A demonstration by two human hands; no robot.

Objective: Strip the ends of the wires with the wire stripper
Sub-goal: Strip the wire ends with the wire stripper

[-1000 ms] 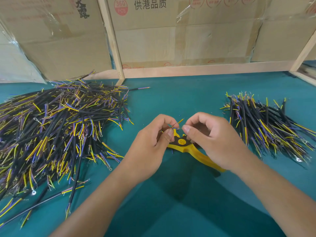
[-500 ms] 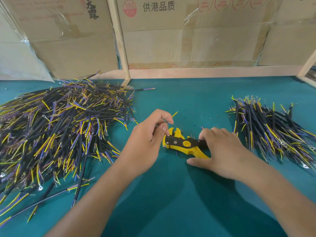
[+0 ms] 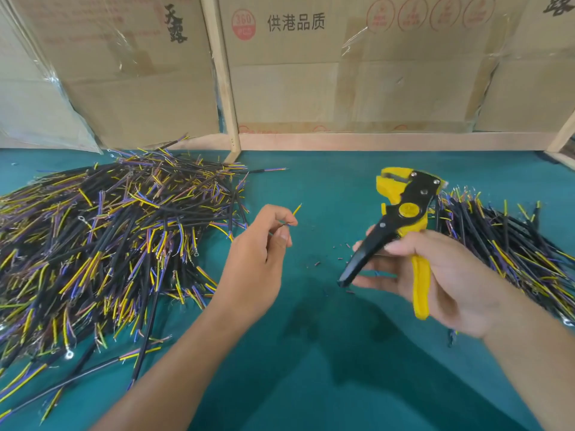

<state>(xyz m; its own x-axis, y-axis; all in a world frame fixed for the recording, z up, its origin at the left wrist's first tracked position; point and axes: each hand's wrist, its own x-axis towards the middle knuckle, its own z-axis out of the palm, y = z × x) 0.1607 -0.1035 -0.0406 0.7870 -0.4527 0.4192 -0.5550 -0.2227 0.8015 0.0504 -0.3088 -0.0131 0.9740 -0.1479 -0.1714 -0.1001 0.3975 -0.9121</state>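
Wire (image 3: pixel 297 209), thin and limp, pinched near its tip by left hand (image 3: pixel 258 259); right hand (image 3: pixel 435 272) grips wire stripper (image 3: pixel 404 213).

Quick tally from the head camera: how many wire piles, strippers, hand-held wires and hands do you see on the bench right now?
Wire piles: 2, a large pile on the left and a smaller pile on the right
Wire strippers: 1, the yellow and black wire stripper held up in the right hand
Hand-held wires: 1, a yellow-tipped wire pinched in the left hand
Hands: 2
Total: 6
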